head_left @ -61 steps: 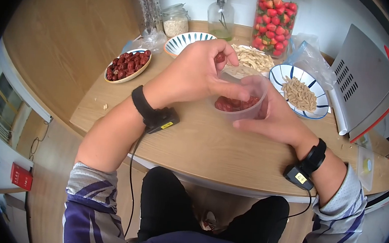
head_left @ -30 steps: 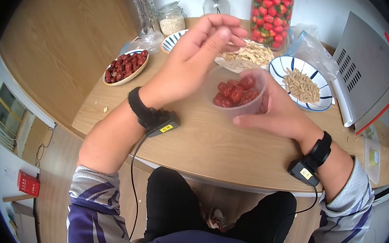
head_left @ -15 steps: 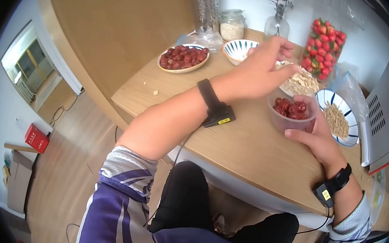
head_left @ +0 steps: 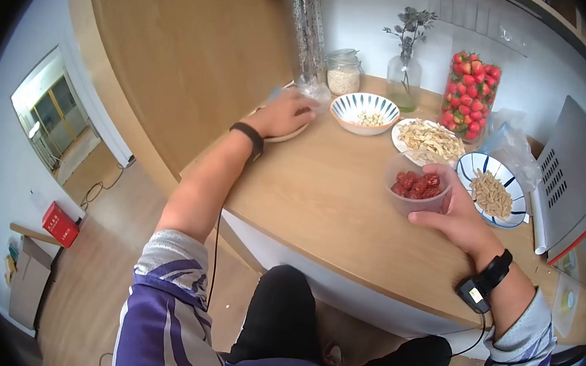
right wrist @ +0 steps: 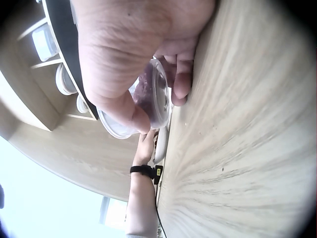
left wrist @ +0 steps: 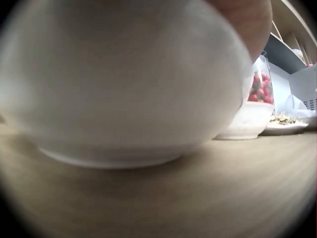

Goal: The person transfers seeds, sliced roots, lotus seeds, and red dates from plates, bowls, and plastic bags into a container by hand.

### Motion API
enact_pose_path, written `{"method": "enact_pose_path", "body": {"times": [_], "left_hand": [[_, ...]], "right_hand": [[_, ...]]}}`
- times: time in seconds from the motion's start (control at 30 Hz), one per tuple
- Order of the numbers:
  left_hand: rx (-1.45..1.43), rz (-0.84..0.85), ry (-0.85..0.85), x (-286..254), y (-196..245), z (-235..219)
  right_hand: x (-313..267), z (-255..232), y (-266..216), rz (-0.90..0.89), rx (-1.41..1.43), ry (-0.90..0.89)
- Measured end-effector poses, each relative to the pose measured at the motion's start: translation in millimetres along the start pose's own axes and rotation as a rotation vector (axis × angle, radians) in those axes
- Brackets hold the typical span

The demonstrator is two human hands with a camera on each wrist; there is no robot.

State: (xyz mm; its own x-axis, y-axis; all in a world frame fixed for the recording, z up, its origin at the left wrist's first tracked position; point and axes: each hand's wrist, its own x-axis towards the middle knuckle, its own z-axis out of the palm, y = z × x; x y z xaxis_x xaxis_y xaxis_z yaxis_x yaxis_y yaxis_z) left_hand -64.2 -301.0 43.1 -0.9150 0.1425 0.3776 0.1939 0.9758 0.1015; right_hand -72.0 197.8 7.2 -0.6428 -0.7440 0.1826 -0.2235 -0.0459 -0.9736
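Note:
My right hand (head_left: 460, 218) grips a clear plastic tub (head_left: 409, 206) from its right side, thumb at the front. Several wrinkled red dates (head_left: 417, 185) lie in the tub. At the left of the table my left hand (head_left: 281, 118) is over the bowl of dates, its back covering nearly all of it. Only a strip of the bowl's rim (head_left: 290, 137) shows below the hand. In the left wrist view the bowl's pale outer wall (left wrist: 124, 94) fills most of the picture. What the left fingertips touch is hidden.
Behind stand a striped bowl (head_left: 340, 116) with pale pieces, a plate of dried slices (head_left: 426, 137), a glass jar (head_left: 344, 72), a vase (head_left: 403, 81) and a container of strawberries (head_left: 469, 94). A blue-rimmed plate (head_left: 466, 172) with brown sticks lies right of the tub, near a grey appliance (head_left: 566, 172).
My left hand has moved from above the tub leftward and down to the bowl of dates. The right hand still holds the tub. The head view has turned left.

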Motion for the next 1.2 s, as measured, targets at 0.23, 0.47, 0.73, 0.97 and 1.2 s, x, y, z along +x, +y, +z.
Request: {"method": "enact_pose_path", "body": {"times": [0.23,0.47,0.73,0.97,1.2], "left_hand": [[-0.010,-0.110,0.036,-10.3,-3.5,12.1],[0.163,-0.146,-0.006,-7.5,5.5,3.7],[0.222,-0.168,-0.039,-5.0,6.6,2.5],[0.115,-0.162,0.040,-4.2,7.8,3.0],[-0.031,-0.279,0.426,1.4,7.2,-3.9]], "right_hand": [[0.0,-1.3,-1.7,0.012,-0.050,0.001],[-1.2,-2.4,0.4,0.006,-0.036,0.005],[-1.5,-3.5,-0.5,0.000,-0.057,0.005],[-1.5,-5.0,2.6,-0.001,-0.042,0.003],[0.2,-6.3,6.5,-0.009,-0.014,-0.006]]}}
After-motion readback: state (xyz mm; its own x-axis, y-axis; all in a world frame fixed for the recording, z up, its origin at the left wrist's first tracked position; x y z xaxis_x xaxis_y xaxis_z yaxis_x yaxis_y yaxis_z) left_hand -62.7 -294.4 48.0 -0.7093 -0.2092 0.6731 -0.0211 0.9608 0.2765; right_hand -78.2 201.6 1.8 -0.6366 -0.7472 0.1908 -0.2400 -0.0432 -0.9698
